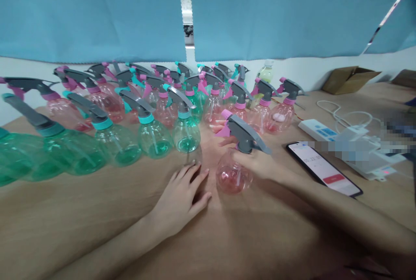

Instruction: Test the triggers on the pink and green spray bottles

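A clear pink spray bottle with a grey and pink trigger head stands upright in front of me. My right hand reaches in from the right and wraps round its neck, partly hidden behind the trigger head. Flat on the wooden table to the left of this bottle lies my left hand, fingers spread, holding nothing. Just beyond its fingertips is a green spray bottle with a turquoise collar. Another pink spray bottle stands past my right hand.
Several green and pink spray bottles crowd the table's left and back, including a near green one. At right lie a phone showing a timer, a white power strip and cables. A cardboard box sits behind, below blue cloth.
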Demonstrator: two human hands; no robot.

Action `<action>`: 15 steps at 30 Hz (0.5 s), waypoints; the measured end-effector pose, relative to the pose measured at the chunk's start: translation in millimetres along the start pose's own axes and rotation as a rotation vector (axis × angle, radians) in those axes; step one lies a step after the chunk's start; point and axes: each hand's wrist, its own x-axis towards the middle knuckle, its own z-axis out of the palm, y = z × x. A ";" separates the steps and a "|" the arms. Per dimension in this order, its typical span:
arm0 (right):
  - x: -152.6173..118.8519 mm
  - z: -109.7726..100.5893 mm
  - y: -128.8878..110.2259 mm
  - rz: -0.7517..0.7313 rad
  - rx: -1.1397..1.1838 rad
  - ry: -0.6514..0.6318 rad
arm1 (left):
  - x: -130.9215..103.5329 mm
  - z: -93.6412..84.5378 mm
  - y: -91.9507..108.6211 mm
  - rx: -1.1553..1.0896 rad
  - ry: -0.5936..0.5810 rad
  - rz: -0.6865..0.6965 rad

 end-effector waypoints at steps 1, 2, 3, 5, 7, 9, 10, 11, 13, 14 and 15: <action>0.0 -0.1 0.6 -0.002 0.001 0.000 | 0.4 0.2 0.0 0.001 -0.001 0.000; 0.0 -0.1 1.3 -0.005 0.002 -0.001 | 0.8 0.2 0.0 0.002 -0.002 0.000; 0.0 -0.1 2.2 -0.005 -0.001 -0.003 | 1.3 0.1 0.0 0.002 -0.005 0.000; 0.0 -0.2 3.7 0.000 -0.018 0.000 | 2.0 -0.4 0.2 0.003 -0.006 -0.001; -0.1 -0.4 4.4 0.004 -0.042 0.010 | 2.3 -1.0 0.3 0.002 -0.004 -0.003; -0.5 -0.6 4.1 0.010 -0.057 0.012 | 2.1 -1.3 0.4 0.001 -0.003 -0.002; -0.7 -0.8 3.6 0.014 -0.062 0.011 | 1.9 -1.4 0.4 0.002 -0.003 -0.002; -1.0 -0.9 2.9 0.019 -0.070 0.012 | 1.7 -1.3 0.4 0.002 -0.004 -0.001; -1.3 -1.3 1.4 0.034 -0.090 0.017 | 1.5 -0.9 0.4 0.003 -0.008 -0.003; -1.2 -1.5 0.7 0.040 -0.097 0.020 | 1.6 -0.7 0.4 0.002 -0.009 -0.004; -1.0 -1.8 0.0 0.044 -0.098 0.018 | 1.7 -0.5 0.4 0.002 -0.009 -0.005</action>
